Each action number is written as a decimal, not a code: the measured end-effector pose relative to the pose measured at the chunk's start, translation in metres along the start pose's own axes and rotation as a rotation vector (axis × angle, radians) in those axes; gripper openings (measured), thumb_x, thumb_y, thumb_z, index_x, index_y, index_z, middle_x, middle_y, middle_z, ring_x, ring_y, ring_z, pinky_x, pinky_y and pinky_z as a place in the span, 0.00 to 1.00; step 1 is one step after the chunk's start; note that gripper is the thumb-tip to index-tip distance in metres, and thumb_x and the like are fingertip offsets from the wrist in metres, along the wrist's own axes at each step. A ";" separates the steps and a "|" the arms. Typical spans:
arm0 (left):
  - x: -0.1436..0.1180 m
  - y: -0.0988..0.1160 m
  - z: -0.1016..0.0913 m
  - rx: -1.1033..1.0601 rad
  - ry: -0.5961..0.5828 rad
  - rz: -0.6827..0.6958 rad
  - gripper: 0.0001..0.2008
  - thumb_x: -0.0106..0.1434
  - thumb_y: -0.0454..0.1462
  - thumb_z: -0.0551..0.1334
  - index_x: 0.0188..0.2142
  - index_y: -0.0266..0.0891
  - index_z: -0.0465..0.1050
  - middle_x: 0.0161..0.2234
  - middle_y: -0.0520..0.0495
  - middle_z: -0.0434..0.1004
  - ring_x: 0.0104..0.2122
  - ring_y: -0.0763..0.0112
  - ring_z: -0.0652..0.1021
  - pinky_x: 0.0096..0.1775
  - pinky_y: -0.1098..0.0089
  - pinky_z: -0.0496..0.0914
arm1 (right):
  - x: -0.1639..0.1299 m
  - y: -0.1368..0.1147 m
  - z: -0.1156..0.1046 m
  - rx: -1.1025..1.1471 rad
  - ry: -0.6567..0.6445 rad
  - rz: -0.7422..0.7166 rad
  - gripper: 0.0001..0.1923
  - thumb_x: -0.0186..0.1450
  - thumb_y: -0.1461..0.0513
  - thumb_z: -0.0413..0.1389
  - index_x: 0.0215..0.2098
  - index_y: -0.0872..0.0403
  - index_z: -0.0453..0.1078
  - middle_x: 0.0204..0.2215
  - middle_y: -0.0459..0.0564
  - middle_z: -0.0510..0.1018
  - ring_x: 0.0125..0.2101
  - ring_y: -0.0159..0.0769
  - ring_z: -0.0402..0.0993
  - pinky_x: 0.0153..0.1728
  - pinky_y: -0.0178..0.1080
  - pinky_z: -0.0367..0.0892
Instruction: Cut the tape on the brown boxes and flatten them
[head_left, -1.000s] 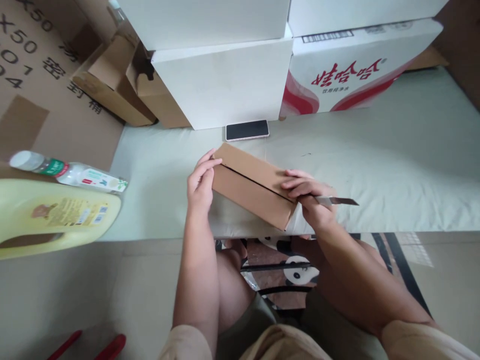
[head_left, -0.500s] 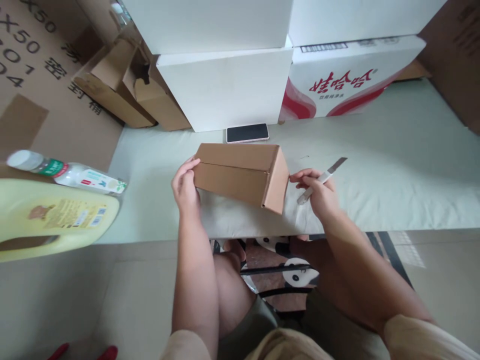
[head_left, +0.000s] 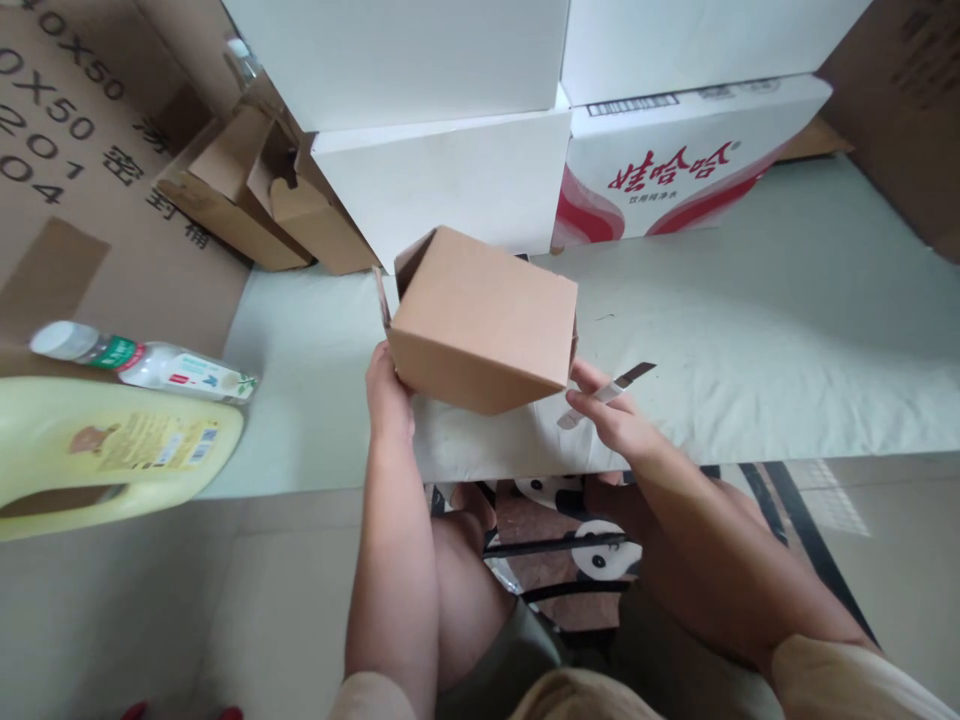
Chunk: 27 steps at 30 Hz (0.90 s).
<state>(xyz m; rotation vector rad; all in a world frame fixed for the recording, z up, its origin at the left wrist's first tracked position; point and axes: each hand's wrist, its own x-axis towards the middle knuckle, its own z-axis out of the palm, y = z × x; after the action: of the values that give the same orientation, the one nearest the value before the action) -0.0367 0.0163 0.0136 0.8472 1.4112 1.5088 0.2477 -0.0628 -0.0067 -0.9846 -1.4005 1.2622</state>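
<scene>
Fingers of the left hand (head_left: 388,392) press against the lower left corner of a small brown cardboard box (head_left: 484,320), thumb and fingers mostly hidden behind it, so they look clamped on that corner though the exact grip cannot be seen. On the other side, the right hand (head_left: 615,425) has its fingertips closed around a slim utility knife (head_left: 607,392), blade pointing up and to the right, while 1 finger touches the box's lower right edge.

Half a second ago the box lay long and low on the white-covered table (head_left: 750,330) with its seam facing up; 1 second ago the knife sat at the end of that seam. Now the box is tipped up on end above the table's near edge, a plain square face toward the camera and a loose flap showing at its upper left. It looks like the seam is already cut.

Behind the box, close by, stand stacked white cartons (head_left: 442,190) and a red-printed carton (head_left: 675,170), leaving little room backward. To the right the table is open. At left lie a water bottle (head_left: 142,365) and a yellow jug (head_left: 105,450), well apart from the hands.
</scene>
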 end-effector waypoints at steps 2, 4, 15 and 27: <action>-0.003 -0.001 0.005 -0.038 0.000 -0.041 0.13 0.60 0.46 0.62 0.38 0.43 0.80 0.41 0.47 0.84 0.49 0.60 0.81 0.43 0.67 0.75 | -0.001 -0.003 0.000 -0.036 -0.039 -0.052 0.24 0.72 0.47 0.57 0.66 0.31 0.70 0.70 0.37 0.70 0.73 0.47 0.60 0.76 0.59 0.51; -0.005 -0.002 0.008 -0.054 -0.049 -0.073 0.15 0.61 0.46 0.62 0.40 0.42 0.81 0.44 0.45 0.86 0.50 0.57 0.81 0.45 0.65 0.76 | -0.001 -0.008 0.000 -0.055 -0.063 -0.111 0.23 0.73 0.49 0.57 0.66 0.29 0.70 0.72 0.35 0.67 0.74 0.46 0.58 0.77 0.59 0.51; -0.010 -0.013 0.011 0.003 -0.102 -0.205 0.20 0.64 0.52 0.58 0.40 0.42 0.80 0.45 0.46 0.86 0.54 0.56 0.79 0.55 0.60 0.74 | 0.000 -0.013 -0.002 -0.046 -0.061 -0.140 0.18 0.74 0.52 0.57 0.60 0.31 0.76 0.75 0.36 0.61 0.76 0.45 0.53 0.76 0.57 0.51; -0.010 -0.016 0.009 0.059 -0.139 -0.184 0.22 0.64 0.56 0.58 0.37 0.41 0.77 0.43 0.46 0.84 0.51 0.59 0.79 0.55 0.61 0.71 | 0.000 -0.017 -0.002 -0.056 -0.027 -0.059 0.14 0.71 0.46 0.58 0.50 0.37 0.80 0.74 0.38 0.62 0.76 0.47 0.53 0.76 0.60 0.51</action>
<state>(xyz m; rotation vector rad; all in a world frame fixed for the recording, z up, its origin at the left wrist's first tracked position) -0.0224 0.0104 -0.0004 0.8185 1.3960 1.2522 0.2499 -0.0643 0.0100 -0.9609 -1.4821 1.2026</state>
